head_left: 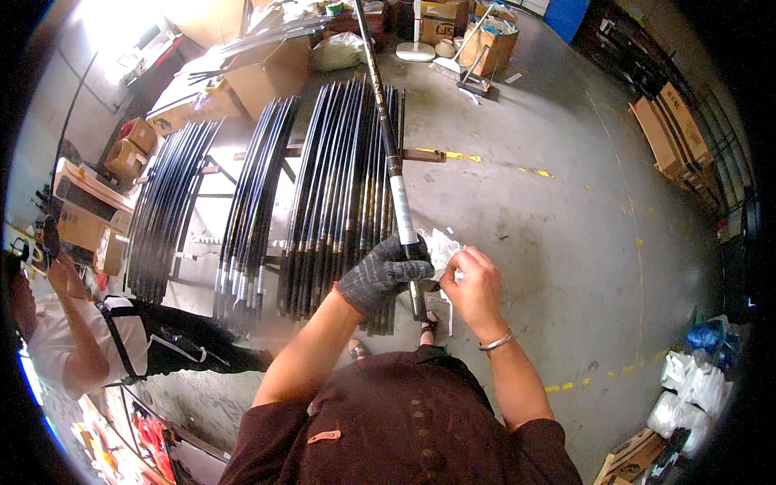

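Note:
My left hand [384, 275], in a grey knitted glove with an orange cuff, is wrapped round the lower part of a long black pole [377, 89] that looks like a fishing rod. The pole stands tilted, its upper end leaning left and leaving the top of the view. Just above my glove it has a white section, and its dark butt end sticks out below. My bare right hand [475, 291], with a silver bangle, pinches white crumpled wrapping [441, 246] close beside the pole. The wrapping's exact kind is unclear, and fingers partly hide it.
Several rows of similar black poles [331, 186] lie on a metal rack ahead and left. A co-worker [89, 339] stands at the left. Cardboard boxes [267, 77] and a broom [447, 66] are farther off; white plastic bundles [687, 388] lie at the lower right.

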The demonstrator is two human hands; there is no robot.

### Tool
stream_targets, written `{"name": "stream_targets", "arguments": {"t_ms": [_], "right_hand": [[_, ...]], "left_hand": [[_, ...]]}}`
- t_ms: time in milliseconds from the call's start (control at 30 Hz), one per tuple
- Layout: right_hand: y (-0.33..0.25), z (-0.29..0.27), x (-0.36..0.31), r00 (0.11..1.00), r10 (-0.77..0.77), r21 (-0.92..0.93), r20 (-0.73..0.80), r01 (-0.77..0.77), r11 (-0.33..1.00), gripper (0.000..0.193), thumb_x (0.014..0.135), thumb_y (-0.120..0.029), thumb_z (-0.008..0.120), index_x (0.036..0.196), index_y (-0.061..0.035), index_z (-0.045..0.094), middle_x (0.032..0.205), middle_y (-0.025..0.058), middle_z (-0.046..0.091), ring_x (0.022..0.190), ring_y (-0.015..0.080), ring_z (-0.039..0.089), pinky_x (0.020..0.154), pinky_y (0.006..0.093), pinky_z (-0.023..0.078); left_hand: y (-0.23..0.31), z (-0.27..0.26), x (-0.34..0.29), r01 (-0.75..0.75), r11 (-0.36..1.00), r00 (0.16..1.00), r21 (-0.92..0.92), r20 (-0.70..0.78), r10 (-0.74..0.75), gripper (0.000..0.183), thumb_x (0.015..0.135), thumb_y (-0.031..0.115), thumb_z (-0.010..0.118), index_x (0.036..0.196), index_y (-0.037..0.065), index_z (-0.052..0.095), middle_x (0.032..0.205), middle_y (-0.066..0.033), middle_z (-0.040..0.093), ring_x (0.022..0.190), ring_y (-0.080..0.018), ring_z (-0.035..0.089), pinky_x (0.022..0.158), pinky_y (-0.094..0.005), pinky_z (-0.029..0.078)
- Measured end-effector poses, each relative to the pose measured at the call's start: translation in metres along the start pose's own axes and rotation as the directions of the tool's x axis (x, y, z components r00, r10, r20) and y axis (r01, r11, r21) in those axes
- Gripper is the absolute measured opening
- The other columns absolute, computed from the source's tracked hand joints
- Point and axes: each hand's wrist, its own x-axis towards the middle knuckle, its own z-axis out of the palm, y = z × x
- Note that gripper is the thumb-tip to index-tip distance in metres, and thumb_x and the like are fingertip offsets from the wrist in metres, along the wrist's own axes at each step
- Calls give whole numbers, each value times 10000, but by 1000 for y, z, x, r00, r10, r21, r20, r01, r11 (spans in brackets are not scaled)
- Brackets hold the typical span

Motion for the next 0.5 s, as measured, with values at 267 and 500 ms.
{"name": "stream_targets", "arguments": {"t_ms": [267, 500], "right_hand": [[16, 16, -8, 996, 86, -99, 31, -83, 992, 86, 710, -26, 616, 726, -41, 533, 728, 113, 547, 705, 319, 567, 604, 406, 447], [54, 11, -13, 896, 308, 739, 319, -439, 511, 52, 838, -61, 529, 787, -65, 516, 899, 33, 510, 761, 149, 506, 685, 308, 444]], "left_hand": [[-3, -5, -4, -34, 999, 992, -36, 123, 39, 505, 742, 186, 790, 1166, 18, 575, 1007, -44, 635, 854, -149, 613, 750, -290, 528], [4, 3, -17, -51, 979, 996, -198, 65, 65, 571, 698, 171, 790, 1201, 35, 557, 1179, -85, 606, 985, -157, 579, 841, -307, 492]]}}
